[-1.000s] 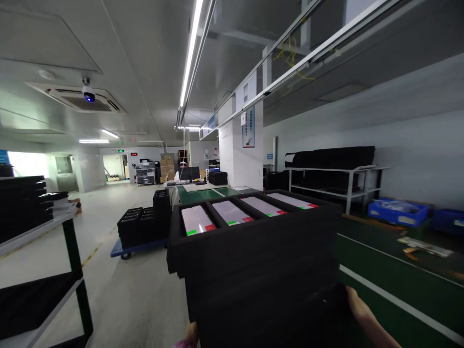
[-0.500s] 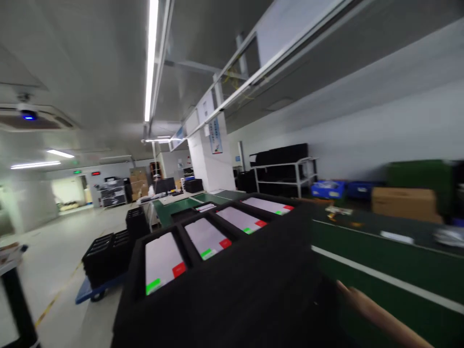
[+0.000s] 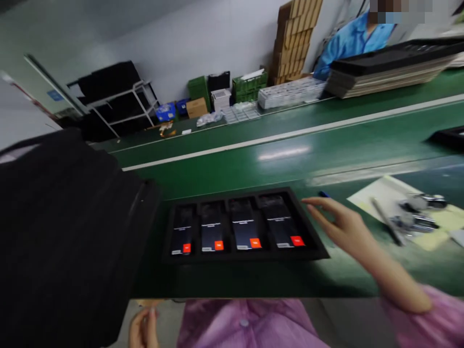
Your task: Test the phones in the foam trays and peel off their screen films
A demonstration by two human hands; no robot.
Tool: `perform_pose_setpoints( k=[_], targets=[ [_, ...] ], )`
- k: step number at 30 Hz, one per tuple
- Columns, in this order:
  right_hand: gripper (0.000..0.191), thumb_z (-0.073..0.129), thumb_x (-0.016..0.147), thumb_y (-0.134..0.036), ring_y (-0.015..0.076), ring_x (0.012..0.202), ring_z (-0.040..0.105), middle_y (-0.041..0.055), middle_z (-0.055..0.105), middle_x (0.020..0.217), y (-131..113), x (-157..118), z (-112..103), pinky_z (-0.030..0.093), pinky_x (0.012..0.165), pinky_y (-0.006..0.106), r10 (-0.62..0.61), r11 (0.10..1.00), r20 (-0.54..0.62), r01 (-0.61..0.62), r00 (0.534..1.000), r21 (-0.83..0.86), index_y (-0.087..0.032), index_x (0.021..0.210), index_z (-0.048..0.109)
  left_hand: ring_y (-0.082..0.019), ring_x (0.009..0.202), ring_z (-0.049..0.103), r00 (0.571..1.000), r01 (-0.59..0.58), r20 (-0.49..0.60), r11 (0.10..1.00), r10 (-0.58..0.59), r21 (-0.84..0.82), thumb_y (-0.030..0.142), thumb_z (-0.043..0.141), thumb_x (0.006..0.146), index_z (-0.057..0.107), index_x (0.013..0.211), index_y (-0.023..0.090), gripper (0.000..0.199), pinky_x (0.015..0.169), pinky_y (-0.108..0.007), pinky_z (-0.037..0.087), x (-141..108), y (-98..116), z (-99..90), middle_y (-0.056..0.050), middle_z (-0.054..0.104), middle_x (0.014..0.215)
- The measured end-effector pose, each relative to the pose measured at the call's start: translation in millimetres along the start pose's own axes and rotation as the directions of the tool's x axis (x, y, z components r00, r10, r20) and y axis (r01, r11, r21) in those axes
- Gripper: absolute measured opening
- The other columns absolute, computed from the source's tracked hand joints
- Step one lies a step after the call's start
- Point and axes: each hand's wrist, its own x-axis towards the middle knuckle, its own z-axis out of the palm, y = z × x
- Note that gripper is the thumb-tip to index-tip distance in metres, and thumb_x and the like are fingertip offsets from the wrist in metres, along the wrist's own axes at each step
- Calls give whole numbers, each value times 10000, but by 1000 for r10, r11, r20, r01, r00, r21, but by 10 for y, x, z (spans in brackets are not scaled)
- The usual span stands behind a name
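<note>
A black foam tray (image 3: 246, 257) lies on the green bench, holding several phones in a row. Their screens are lit dark, each with a red square; one such phone (image 3: 282, 223) fills the rightmost slot. My right hand (image 3: 339, 222) reaches in from the right, fingers stretched, with the fingertips beside the tray's right rim. Whether they touch the rim I cannot tell. Down at the bottom edge, below the bench front, my left hand (image 3: 143, 328) shows only in part, fingers loosely bent and nothing visible between them. To its upper left rises a tall stack of black trays (image 3: 68, 232).
Papers (image 3: 386, 191), a pen (image 3: 387, 222) and shiny metal items (image 3: 416, 217) lie right of the tray. Farther back, a person in blue (image 3: 348, 46) stands behind stacked trays (image 3: 384, 72). Boxes and crates (image 3: 250, 87) line the wall side.
The view has swung right and down from the tray with white-screened phones atop the stack to a tray with dark-screened phones on the bench. Both hands now show.
</note>
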Motion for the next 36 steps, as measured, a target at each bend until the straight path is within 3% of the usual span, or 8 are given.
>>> perform_pose_setpoints(
  k=[4,8,9,11,15,21,31,36],
  targets=[
    [328,470,1101,-422,245,1103,722,108,740,1227,123,-665,211,617,931,402,-82,997,-29,82,996,6,-253,1098,751,-391,1291,622,979,-201,-41,979,202,20,732,691,823,733,1053,350,448,1097,-624,536,191,455,590,-90,676,1281],
    [302,475,1096,-316,270,1173,685,119,727,1263,116,-904,406,605,952,453,-162,986,0,162,987,26,-251,1079,770,-368,1509,459,964,-264,3,957,265,123,621,783,820,757,1106,268,455,1346,-612,190,680,773,921,-107,635,1440],
    [298,474,1096,-297,275,1183,676,125,722,1276,119,-922,421,598,956,460,-171,985,0,171,985,24,-243,1095,767,-369,1527,430,968,-244,-24,959,250,145,600,774,847,740,1155,244,472,1335,-628,196,809,799,958,-121,608,1477],
    [280,485,1094,-279,279,1201,661,130,712,1310,127,-937,425,579,968,466,-195,981,8,195,981,11,-234,1143,757,-336,1414,540,979,-175,-75,972,188,157,567,684,956,688,1245,192,473,1235,-635,379,1035,803,997,-133,634,1419],
    [279,484,1108,-309,265,1199,654,100,716,1338,113,-938,413,526,1014,482,-276,960,37,277,961,-35,-249,1181,747,-248,1154,682,989,-90,-107,989,102,115,493,657,1015,648,1311,176,434,1005,-492,596,1241,732,1047,-105,680,1314],
    [309,502,1101,-390,353,1297,588,152,627,1491,61,-893,413,492,969,531,-299,943,46,303,953,-138,-230,1163,759,-246,1151,685,986,-127,-97,990,134,68,475,666,1013,649,1313,177,423,999,-489,603,1113,625,1059,-105,681,1312],
    [245,542,1083,-347,292,1293,597,106,649,1473,-314,-719,750,482,1050,490,-412,904,122,422,903,-71,-261,1179,751,-338,1435,536,960,-274,-35,958,278,87,530,640,1011,558,1483,221,570,1212,-642,429,688,521,1117,-140,550,1560],
    [241,556,1086,-373,287,1307,591,99,660,1463,-481,-657,973,448,1086,496,-448,884,139,461,883,-81,-259,1170,752,-320,1454,555,928,-372,53,927,370,54,622,522,1040,479,1541,211,649,1213,-532,462,620,440,999,-184,562,1555]
  ],
)
